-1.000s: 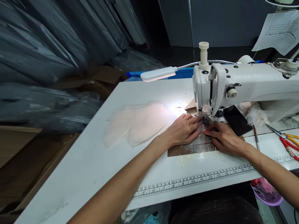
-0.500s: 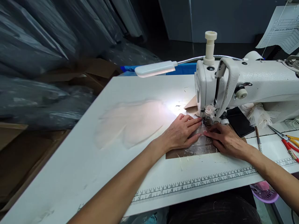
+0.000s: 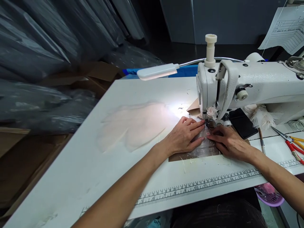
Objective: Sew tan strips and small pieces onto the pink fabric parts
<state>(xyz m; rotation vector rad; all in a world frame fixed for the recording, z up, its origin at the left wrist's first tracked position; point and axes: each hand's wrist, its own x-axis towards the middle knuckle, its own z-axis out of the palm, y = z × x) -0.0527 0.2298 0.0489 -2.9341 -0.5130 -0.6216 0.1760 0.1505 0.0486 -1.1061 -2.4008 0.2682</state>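
Observation:
My left hand (image 3: 184,136) lies palm down with fingers spread on a piece of sheer fabric (image 3: 206,146), its fingertips beside the presser foot (image 3: 210,123) of a white sewing machine (image 3: 261,84). From the other side, my right hand (image 3: 229,141) has bent fingers and its thumb tucked low, gripping the fabric's right part close to the foot. Beneath the fabric is a dark brown plate (image 3: 177,157). The needle point is too small to make out. A pale fabric rosette (image 3: 211,111) hangs on the machine head.
Sheer pale cut pieces (image 3: 135,125) lie left on the white table (image 3: 78,171). A lamp (image 3: 156,72) shines above. Right are a black phone (image 3: 243,123), a slim brown-handled tool (image 3: 262,141) and scissors (image 3: 287,137). A printed ruler (image 3: 201,189) runs along the front edge; a purple basket (image 3: 270,198) sits below.
The view has shifted slightly, so the machine appears a little farther left. Both hands keep nearly the same position by the presser foot.

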